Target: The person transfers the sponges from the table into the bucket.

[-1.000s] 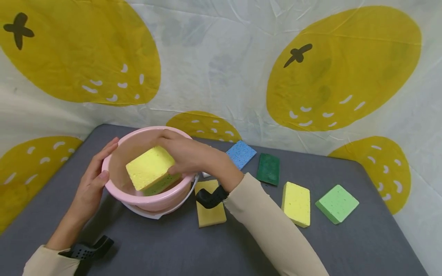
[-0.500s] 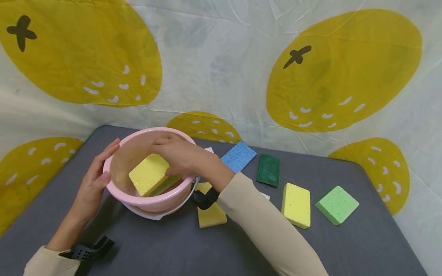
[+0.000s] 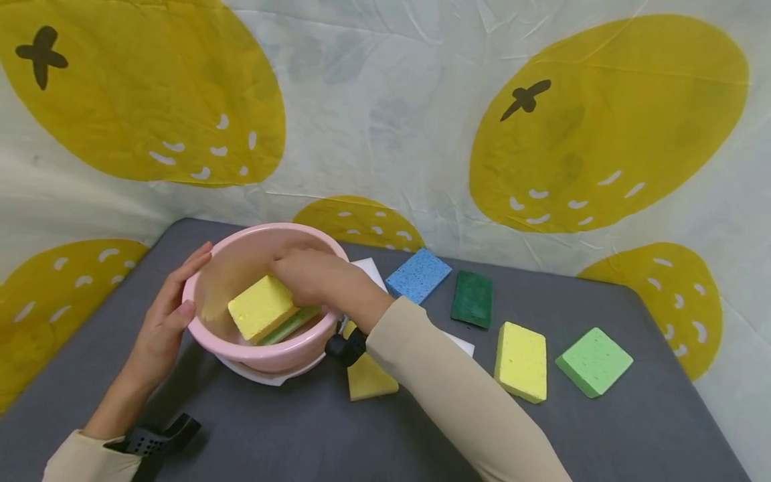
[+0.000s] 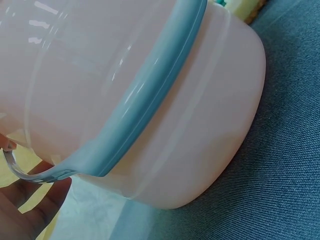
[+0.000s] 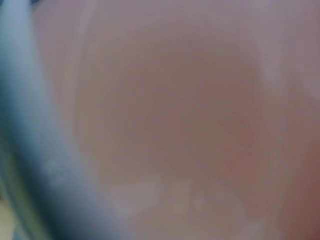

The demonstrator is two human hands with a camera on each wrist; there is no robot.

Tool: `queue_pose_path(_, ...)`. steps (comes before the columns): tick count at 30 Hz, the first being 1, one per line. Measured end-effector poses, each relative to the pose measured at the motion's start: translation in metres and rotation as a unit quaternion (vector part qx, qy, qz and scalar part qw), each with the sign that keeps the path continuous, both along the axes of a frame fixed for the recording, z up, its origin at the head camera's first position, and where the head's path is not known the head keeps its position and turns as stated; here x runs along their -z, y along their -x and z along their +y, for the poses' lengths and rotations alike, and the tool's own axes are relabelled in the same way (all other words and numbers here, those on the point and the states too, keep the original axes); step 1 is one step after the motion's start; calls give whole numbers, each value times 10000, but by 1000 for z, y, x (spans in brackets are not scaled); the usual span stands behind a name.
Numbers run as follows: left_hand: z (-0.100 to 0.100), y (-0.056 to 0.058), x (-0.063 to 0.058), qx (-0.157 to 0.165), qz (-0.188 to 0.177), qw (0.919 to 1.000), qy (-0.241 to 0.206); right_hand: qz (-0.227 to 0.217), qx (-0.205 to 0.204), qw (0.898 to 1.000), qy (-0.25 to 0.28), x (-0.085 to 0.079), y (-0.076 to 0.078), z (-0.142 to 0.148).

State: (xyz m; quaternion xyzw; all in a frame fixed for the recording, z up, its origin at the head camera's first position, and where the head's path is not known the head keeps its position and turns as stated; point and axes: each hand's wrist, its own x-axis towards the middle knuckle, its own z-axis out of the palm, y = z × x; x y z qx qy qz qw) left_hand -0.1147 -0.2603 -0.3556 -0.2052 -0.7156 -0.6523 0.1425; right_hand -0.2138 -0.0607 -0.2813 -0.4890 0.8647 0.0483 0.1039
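Note:
In the head view, a pink bucket (image 3: 265, 358) stands at the left of the table. My left hand (image 3: 159, 321) holds its left side at the rim; the left wrist view shows those fingers (image 4: 50, 205) beside the handle mount. My right hand (image 3: 310, 276) reaches down inside the bucket from the right, its fingertips hidden. Right beside that hand, a thick yellow sponge (image 3: 260, 308) lies tilted in the bucket. Under it shows part of a green sponge (image 3: 292, 326). I cannot tell whether the right hand grips anything. The right wrist view is a blur of pink.
Right of the bucket lie a flat yellow sponge (image 3: 370, 381), a blue sponge (image 3: 418, 276) and a dark green scouring pad (image 3: 472, 299). Farther right are a thick yellow sponge (image 3: 521, 363) and a green sponge (image 3: 594, 361). White pieces (image 3: 370, 270) show partly behind my right arm.
My right hand has gone deeper into the bucket, and the yellow sponge beside it sits lower than a second ago. My left hand stays on the rim.

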Motion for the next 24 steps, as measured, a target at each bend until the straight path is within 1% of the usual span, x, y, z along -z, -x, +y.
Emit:
queue_pose_path(5, 1, -1, -2, -40, -34, 10000, 46, -189, 93, 9997, -105, 0, 0, 0)
queue_pose_path(13, 0, -1, -2, -86, -32, 9999, 126, -372, 200, 9991, -74, -3, -1, 2)
queue_pose_path(16, 1, -2, -3, -158, -107, 9996, 188, -533, 198, 9982, 168, -6, -1, 5)
queue_pose_path(18, 3, -2, -5, -230, -199, 9993, 236, -714, 226, 9960, 486, -8, -1, 9)
queue_pose_path(21, 3, -3, -7, -366, -366, 9981, 331, -833, 140, 9926, 876, -15, -2, 17)
queue_pose_path(24, 3, -3, -7, -347, -300, 9986, 281, -888, 39, 9908, 1016, -23, -2, 25)
